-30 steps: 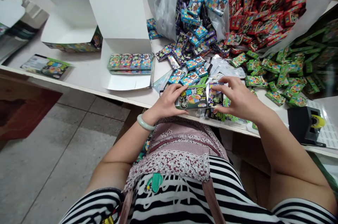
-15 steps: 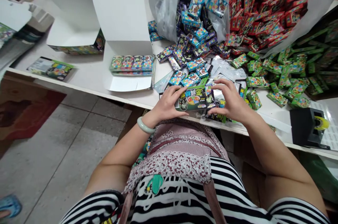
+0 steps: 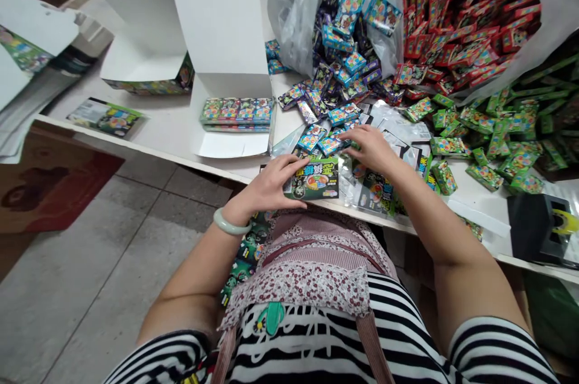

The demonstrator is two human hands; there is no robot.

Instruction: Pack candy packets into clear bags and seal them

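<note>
My left hand (image 3: 274, 187) grips the left side of a black-and-green printed packet (image 3: 315, 179) at the table's front edge, thumb below and fingers over the top. My right hand (image 3: 368, 146) reaches over the small blue candy boxes (image 3: 311, 138), its fingers and thumb apart at the nearest ones. Part of those boxes is hidden behind the fingers. Beneath the right forearm lie more flat black-and-green packets (image 3: 377, 191) in clear plastic.
An open white carton (image 3: 235, 146) holds stacked colourful boxes; another open carton (image 3: 147, 79) stands left of it. Bags spill purple, blue and red boxes (image 3: 470, 22). Green boxes (image 3: 509, 125) lie rightward, beside a black tape dispenser (image 3: 534, 224). One loose packet (image 3: 106, 117) lies left.
My right hand has left the packet's right side and moved up to the blue boxes. My left hand has shifted slightly left with the packet. The view has turned a little.
</note>
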